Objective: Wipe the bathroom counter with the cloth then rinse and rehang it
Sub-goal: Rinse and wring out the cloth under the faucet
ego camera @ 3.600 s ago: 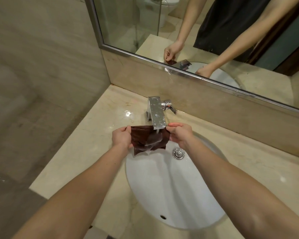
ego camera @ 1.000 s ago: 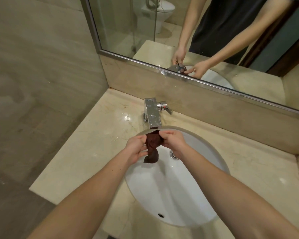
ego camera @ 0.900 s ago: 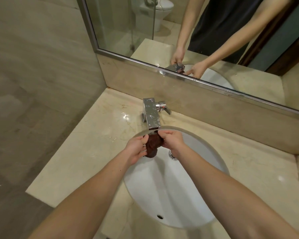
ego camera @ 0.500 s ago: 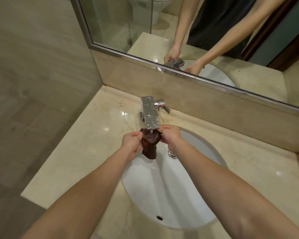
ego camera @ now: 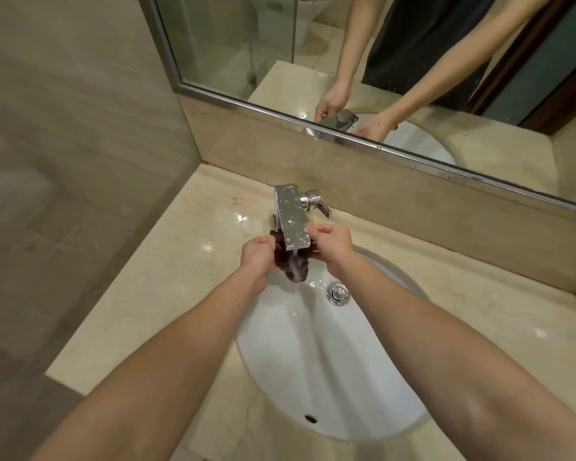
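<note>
1. Nearest, the white oval sink basin (ego camera: 330, 377) sits in the beige marble counter (ego camera: 167, 277).
2. At the basin's back rim, the left hand (ego camera: 256, 257) and right hand (ego camera: 333, 251) both clench the bunched dark-brown wet cloth (ego camera: 291, 267) under the stream. This looks like the rinse step.
3. Behind, the square chrome faucet (ego camera: 291, 221) runs. Next probably comes wringing, shutting its side lever (ego camera: 320, 207), then rehanging.
</note>
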